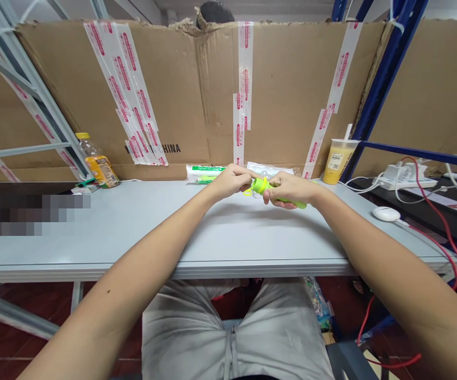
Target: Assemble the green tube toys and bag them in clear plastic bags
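Note:
Both my hands meet over the far middle of the grey table (94,237). My right hand (289,189) is wrapped round a lime-green tube-shaped object (260,186), whose body sticks out toward the right below my fingers. My left hand (230,179) is closed on the object's round green cap end, fingers pinched around it. A small yellow loop hangs at that end. Just behind my hands lie two clear plastic packets (205,171), one with green print.
A taped cardboard wall (197,95) closes off the back of the table. A yellow-capped drink bottle (97,163) stands at the back left, a cup of yellow drink (338,160) at the back right. A white mouse (386,213), power strip (405,177) and red cables lie right.

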Tool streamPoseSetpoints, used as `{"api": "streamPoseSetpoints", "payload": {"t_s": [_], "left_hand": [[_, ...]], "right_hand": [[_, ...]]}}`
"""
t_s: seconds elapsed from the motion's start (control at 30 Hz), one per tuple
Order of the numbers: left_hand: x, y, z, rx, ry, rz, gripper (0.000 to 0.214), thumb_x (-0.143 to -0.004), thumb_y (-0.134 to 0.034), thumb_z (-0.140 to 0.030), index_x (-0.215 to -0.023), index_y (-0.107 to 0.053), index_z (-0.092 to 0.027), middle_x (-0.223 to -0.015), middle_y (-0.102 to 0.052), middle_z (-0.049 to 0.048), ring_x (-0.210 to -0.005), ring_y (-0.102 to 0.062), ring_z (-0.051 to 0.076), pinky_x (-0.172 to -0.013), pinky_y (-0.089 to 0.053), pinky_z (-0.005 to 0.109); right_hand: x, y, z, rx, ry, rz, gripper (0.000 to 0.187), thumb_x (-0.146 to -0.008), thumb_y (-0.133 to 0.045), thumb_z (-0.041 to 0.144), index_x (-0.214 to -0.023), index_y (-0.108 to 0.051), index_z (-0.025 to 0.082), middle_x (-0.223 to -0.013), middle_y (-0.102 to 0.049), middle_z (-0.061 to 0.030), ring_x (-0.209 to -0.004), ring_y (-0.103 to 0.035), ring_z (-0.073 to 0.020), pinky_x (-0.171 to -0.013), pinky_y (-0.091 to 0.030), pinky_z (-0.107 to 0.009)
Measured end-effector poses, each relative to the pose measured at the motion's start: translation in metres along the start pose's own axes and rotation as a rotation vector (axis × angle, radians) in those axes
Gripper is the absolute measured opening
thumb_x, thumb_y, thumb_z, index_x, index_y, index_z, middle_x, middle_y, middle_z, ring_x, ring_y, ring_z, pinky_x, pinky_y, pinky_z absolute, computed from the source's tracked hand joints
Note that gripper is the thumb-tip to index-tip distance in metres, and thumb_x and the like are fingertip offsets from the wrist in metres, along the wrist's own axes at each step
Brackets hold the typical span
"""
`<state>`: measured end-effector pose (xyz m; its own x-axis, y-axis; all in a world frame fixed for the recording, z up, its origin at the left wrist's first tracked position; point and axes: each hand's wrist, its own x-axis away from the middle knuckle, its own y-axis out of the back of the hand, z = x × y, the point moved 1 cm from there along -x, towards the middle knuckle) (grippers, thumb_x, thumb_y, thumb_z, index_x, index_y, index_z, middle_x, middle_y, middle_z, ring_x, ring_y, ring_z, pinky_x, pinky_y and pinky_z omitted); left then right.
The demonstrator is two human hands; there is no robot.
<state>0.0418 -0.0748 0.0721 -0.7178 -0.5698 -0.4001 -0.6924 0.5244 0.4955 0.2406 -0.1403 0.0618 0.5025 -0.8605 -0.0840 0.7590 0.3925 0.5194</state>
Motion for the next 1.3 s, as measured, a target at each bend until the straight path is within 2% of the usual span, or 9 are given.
{"api": "streamPoseSetpoints", "payload": {"t_s": [0.2, 0.3, 0.4, 0.53, 0.67, 0.8, 0.93, 1.1, 1.3], "left_hand": [[-0.003, -0.004, -0.003, 0.151, -0.02, -0.123, 0.034, -0.069, -0.051, -0.019, -0.091, -0.076, -0.012, -0.047, -0.034, -0.0048, -0.046, -0.027, 0.007, -0.046, -0.022, 0.024], [-0.004, -0.003, -0.005, 0.161, -0.037, -0.23, 0.032, -0.069, -0.053, -0.02, -0.09, -0.075, -0.012, -0.046, -0.032, -0.0056, -0.045, -0.026, 0.007, -0.046, -0.022, 0.024], [-0.004, 0.0, -0.006, 0.147, -0.044, -0.268, 0.028, -0.071, -0.054, -0.022, -0.086, -0.075, -0.012, -0.046, -0.033, -0.0054, -0.045, -0.028, 0.007, -0.047, -0.023, 0.024], [-0.002, 0.0, -0.004, 0.093, -0.047, -0.283, 0.024, -0.073, -0.056, -0.024, -0.081, -0.074, -0.012, -0.045, -0.035, -0.0053, -0.046, -0.03, 0.008, -0.048, -0.024, 0.025], [-0.002, -0.003, 0.003, -0.015, -0.033, -0.232, 0.022, -0.075, -0.062, -0.031, -0.078, -0.073, -0.012, -0.047, -0.039, -0.0053, -0.047, -0.031, 0.007, -0.048, -0.024, 0.024], [-0.002, -0.005, 0.009, -0.162, -0.062, -0.238, 0.025, -0.076, -0.067, -0.037, -0.069, -0.068, -0.013, -0.054, -0.047, -0.0032, -0.051, -0.035, 0.007, -0.05, -0.025, 0.023], [-0.001, -0.004, 0.009, -0.172, -0.037, -0.221, 0.029, -0.078, -0.068, -0.042, -0.069, -0.063, -0.014, -0.051, -0.045, -0.0047, -0.048, -0.035, 0.006, -0.049, -0.026, 0.022], [-0.001, -0.003, 0.008, -0.132, -0.013, -0.226, 0.03, -0.08, -0.069, -0.043, -0.073, -0.058, -0.016, -0.048, -0.044, -0.0066, -0.042, -0.037, 0.006, -0.045, -0.028, 0.022], [-0.002, -0.005, 0.013, 0.008, -0.052, -0.19, 0.031, -0.08, -0.072, -0.042, -0.092, -0.059, -0.017, -0.059, -0.052, -0.0058, -0.043, -0.044, 0.006, -0.044, -0.036, 0.021]], "right_hand": [[-0.006, -0.001, -0.005, -0.489, 0.114, -0.033, 0.065, -0.067, -0.067, 0.08, -0.078, -0.058, 0.016, -0.043, -0.039, 0.0087, -0.031, -0.025, -0.0035, -0.028, -0.021, -0.017], [-0.012, -0.003, -0.005, -0.628, 0.119, -0.093, 0.064, -0.072, -0.062, 0.08, -0.079, -0.053, 0.017, -0.047, -0.037, 0.0098, -0.032, -0.02, -0.0022, -0.028, -0.018, -0.015], [-0.018, -0.004, -0.003, -0.697, 0.083, -0.144, 0.057, -0.077, -0.062, 0.074, -0.082, -0.051, 0.018, -0.052, -0.04, 0.0084, -0.035, -0.022, -0.0024, -0.029, -0.02, -0.014], [-0.024, -0.003, -0.009, -0.732, -0.037, -0.165, 0.047, -0.084, -0.064, 0.063, -0.083, -0.05, 0.018, -0.055, -0.042, 0.0063, -0.037, -0.026, -0.0031, -0.031, -0.023, -0.013], [-0.026, -0.003, -0.02, -0.661, -0.151, -0.106, 0.042, -0.089, -0.062, 0.057, -0.083, -0.051, 0.017, -0.057, -0.042, 0.0057, -0.039, -0.027, -0.0028, -0.032, -0.024, -0.013], [-0.024, -0.005, -0.023, -0.566, -0.119, -0.082, 0.04, -0.088, -0.065, 0.054, -0.082, -0.05, 0.018, -0.059, -0.045, 0.004, -0.042, -0.032, -0.0054, -0.035, -0.03, -0.017], [-0.024, -0.008, -0.021, -0.568, -0.054, -0.083, 0.034, -0.088, -0.066, 0.049, -0.084, -0.049, 0.02, -0.061, -0.047, 0.0025, -0.047, -0.038, -0.0088, -0.038, -0.034, -0.02], [-0.023, -0.009, -0.017, -0.638, -0.057, -0.05, 0.046, -0.089, -0.053, 0.067, -0.085, -0.048, 0.021, -0.057, -0.04, 0.0052, -0.043, -0.031, -0.0082, -0.038, -0.029, -0.019], [-0.022, -0.014, -0.01, -0.67, -0.005, -0.023, 0.057, -0.087, -0.039, 0.078, -0.075, -0.042, 0.023, -0.046, -0.031, 0.0074, -0.043, -0.034, -0.0121, -0.051, -0.044, -0.028]]}}
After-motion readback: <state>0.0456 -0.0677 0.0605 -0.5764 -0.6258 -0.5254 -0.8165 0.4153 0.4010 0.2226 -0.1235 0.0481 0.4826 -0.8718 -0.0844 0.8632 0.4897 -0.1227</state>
